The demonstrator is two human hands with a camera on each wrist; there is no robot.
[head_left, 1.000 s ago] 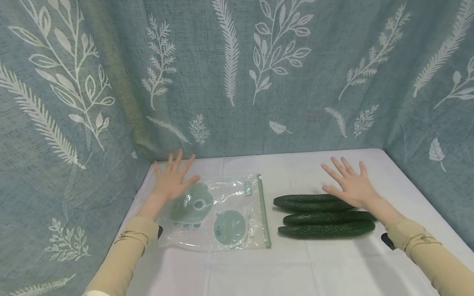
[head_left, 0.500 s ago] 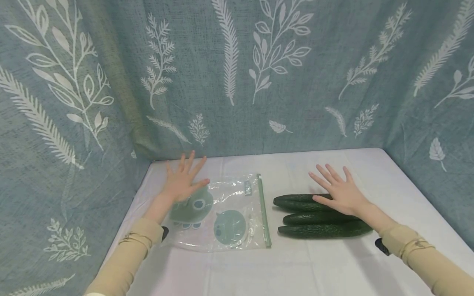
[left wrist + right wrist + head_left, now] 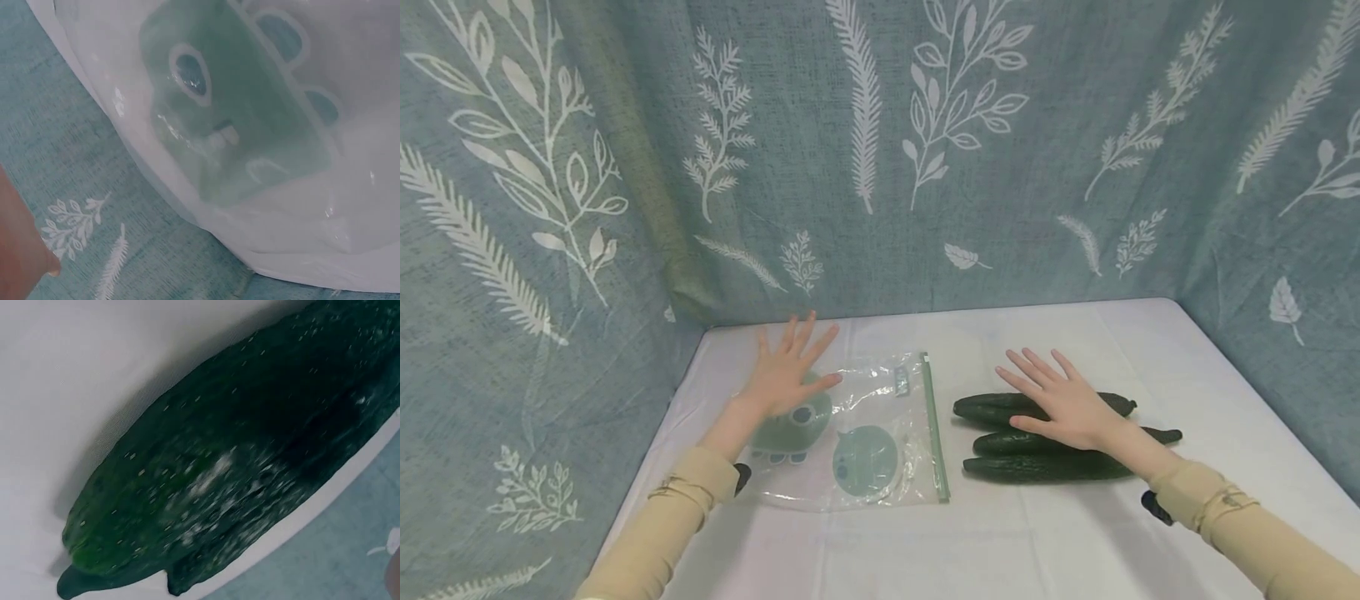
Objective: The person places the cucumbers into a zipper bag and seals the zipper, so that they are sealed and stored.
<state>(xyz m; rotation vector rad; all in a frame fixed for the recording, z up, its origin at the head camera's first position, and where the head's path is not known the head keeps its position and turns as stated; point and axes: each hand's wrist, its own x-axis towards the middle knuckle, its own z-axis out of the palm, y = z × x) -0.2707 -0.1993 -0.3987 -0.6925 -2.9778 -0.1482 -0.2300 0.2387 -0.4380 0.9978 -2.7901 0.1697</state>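
A clear plastic zip bag [image 3: 867,458] lies flat on the table, printed with green cartoon animals and edged on its right by a green zip strip [image 3: 936,433]. Over its upper left part my left hand [image 3: 782,377] spreads its fingers, holding nothing. The left wrist view shows the bag's green print [image 3: 250,125] close up. Several dark green cucumbers [image 3: 1045,469] lie side by side to the right of the bag. My right hand [image 3: 1063,408] hovers above them with fingers straight, covering their middle parts in the head view. Bumpy cucumber skin [image 3: 187,481] fills the right wrist view.
A white cloth covers the table [image 3: 925,550]. Blue-green curtains [image 3: 887,250] with white leaf prints stand behind it and along both sides. Each sleeve [image 3: 673,508] carries a dark wrist device near its cuff.
Both hands have moved inward: the left hand slides right over the bag, the right hand shifts left and nearer over the cucumbers. The bag and cucumbers stay put.
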